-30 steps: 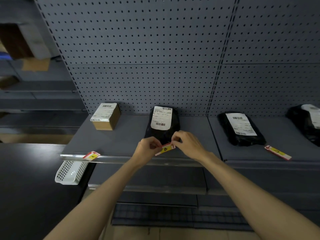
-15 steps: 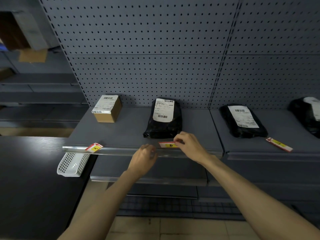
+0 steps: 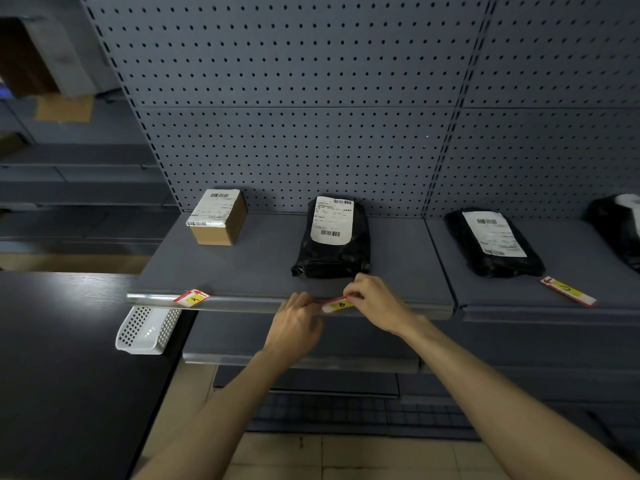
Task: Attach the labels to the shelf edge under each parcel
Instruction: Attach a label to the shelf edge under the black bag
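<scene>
A small red, white and yellow label marked B (image 3: 337,304) lies against the shelf edge (image 3: 249,303), right under the middle black parcel (image 3: 331,237). My right hand (image 3: 375,301) pinches its right end. My left hand (image 3: 294,327) touches its left end with the fingertips. A label marked A (image 3: 191,296) sits on the edge at the left, in front of the cardboard box (image 3: 218,216). Another label (image 3: 568,291) lies flat on the right shelf in front of a second black parcel (image 3: 493,242).
A white perforated basket (image 3: 147,329) hangs below the shelf's left end, beside a dark counter (image 3: 62,375). A third black parcel (image 3: 616,226) shows at the far right. A grey pegboard wall (image 3: 311,98) backs the shelf. Lower shelves (image 3: 311,358) sit beneath my hands.
The B label went from held up between both hands down to the shelf edge. My left hand dropped away from it, then came back up to its left end.
</scene>
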Demonstrator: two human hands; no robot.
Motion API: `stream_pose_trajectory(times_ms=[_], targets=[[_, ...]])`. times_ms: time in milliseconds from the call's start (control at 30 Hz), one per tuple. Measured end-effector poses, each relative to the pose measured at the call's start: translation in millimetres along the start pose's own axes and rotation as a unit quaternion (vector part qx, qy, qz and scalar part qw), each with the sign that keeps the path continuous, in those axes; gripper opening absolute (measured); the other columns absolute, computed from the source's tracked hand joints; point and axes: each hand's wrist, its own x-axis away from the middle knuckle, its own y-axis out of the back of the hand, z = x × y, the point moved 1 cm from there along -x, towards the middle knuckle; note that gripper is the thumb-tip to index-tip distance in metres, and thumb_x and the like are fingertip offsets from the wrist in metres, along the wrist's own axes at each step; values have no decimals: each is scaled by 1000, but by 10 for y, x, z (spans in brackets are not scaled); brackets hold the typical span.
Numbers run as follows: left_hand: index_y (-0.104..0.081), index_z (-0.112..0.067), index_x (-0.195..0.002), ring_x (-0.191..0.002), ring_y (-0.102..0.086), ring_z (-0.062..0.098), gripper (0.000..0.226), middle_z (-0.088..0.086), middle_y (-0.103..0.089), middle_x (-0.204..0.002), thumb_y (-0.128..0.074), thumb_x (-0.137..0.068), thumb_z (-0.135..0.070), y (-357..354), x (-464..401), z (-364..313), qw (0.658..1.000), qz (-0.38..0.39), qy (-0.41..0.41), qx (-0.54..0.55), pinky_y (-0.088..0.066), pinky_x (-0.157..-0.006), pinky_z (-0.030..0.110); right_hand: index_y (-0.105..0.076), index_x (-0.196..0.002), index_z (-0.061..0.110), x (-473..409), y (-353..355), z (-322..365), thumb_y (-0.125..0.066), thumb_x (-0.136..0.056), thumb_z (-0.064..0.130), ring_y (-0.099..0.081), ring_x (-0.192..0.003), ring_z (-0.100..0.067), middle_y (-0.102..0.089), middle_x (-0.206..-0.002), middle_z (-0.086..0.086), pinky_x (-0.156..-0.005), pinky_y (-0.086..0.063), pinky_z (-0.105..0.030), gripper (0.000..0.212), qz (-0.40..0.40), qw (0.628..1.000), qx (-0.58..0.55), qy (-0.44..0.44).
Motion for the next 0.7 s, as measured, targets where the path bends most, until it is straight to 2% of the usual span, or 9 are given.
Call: stream_pose_trajectory(times_ms=[333, 400, 467, 533, 600, 700], targets=[[-67, -18, -115, -99, -53, 20, 26, 0, -62, -108, -56, -92, -19, -35, -42, 31, 1000, 4, 18, -11, -45, -85, 33, -71, -95, 12, -89, -82, 74, -58, -96, 16, -55, -77, -17, -51, -89, 2, -67, -46, -31, 14, -8, 999, 46, -3], [-68, -17, -113, -97, -54, 20, 24, 0, -62, -105, -56, -91, -19, -33, -46, 38, 1000, 0, 17, -10, -45, -83, 33, -70, -100, 12, -80, -85, 76, -58, -96, 17, -56, -78, -18, -50, -91, 3, -66, -44, -29, 14, -11, 999, 50, -9], [-69, -15, -107, -95, -54, 21, 21, 1, -61, -102, -55, -91, -19, -12, -68, 31, 1000, -1, 15, -20, -46, -82, 34, -65, -112, 13, -56, -55, 95, -60, -94, 23, -58, -82, -19, -51, -99, 2, -69, -45, -29, 21, -21, 998, 45, -23], [-68, -13, -99, -92, -55, 22, 18, 3, -61, -98, -55, -90, -20, 25, -114, 6, 1000, -10, 6, -28, -47, -79, 34, -58, -119, 15, -18, 7, 123, -60, -93, 32, -61, -86, -21, -54, -107, 0, -73, -51, -35, 31, -38, 997, 47, -37], [-66, -13, -94, -88, -56, 21, 15, 2, -61, -95, -55, -89, -22, 79, -180, -49, 999, -19, -7, -25, -47, -77, 33, -56, -117, 16, 40, 87, 148, -56, -94, 39, -62, -86, -22, -55, -107, -1, -74, -53, -40, 32, -52, 994, 85, -40], [-61, -15, -85, -82, -56, 19, 12, 0, -61, -86, -55, -88, -24, 149, -320, -204, 999, -31, -32, -23, -48, -73, 34, -59, -106, 16, 163, 251, 120, -52, -94, 43, -64, -83, -23, -59, -103, -1, -69, -52, -37, 31, -84, 986, 136, -47]])
